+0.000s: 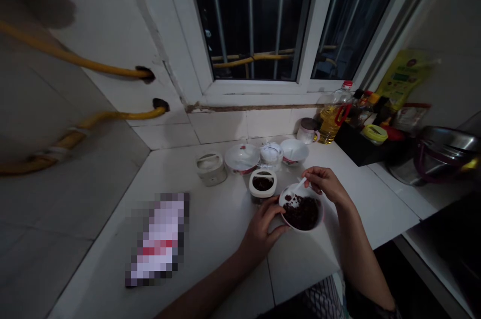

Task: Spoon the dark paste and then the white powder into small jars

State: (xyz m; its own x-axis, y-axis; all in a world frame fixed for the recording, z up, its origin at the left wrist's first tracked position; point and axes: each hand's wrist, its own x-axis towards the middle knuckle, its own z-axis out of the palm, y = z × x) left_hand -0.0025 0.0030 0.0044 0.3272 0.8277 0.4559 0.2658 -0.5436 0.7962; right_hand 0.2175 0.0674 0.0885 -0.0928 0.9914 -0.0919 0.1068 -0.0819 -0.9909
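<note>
My left hand (pixel 266 225) grips the left rim of a white bowl (pixel 320 219), fingers outside and thumb toward the near side. Inside lies a dark reddish-brown, crumbly food (pixel 302 213), with bits stuck to the bowl's far left wall. Between the fingertips of my right hand (pixel 326 184) is the handle of a white spoon (pixel 299 185). The spoon slants down to the left, its head at the bowl's far left inner side. Just beyond my left hand stands a container with a white-rimmed lid (pixel 263 190), dark content showing through its top.
Behind are a lidded canister (pixel 211 169), two white bowls (pixel 242 160) and a plastic-wrapped item (pixel 271 153). A glass mug (pixel 308 131) and an oil bottle (pixel 332 116) stand by the wall. A steel pot (pixel 447 153) is right; a blurred-out pinkish object (pixel 160 239) lies left.
</note>
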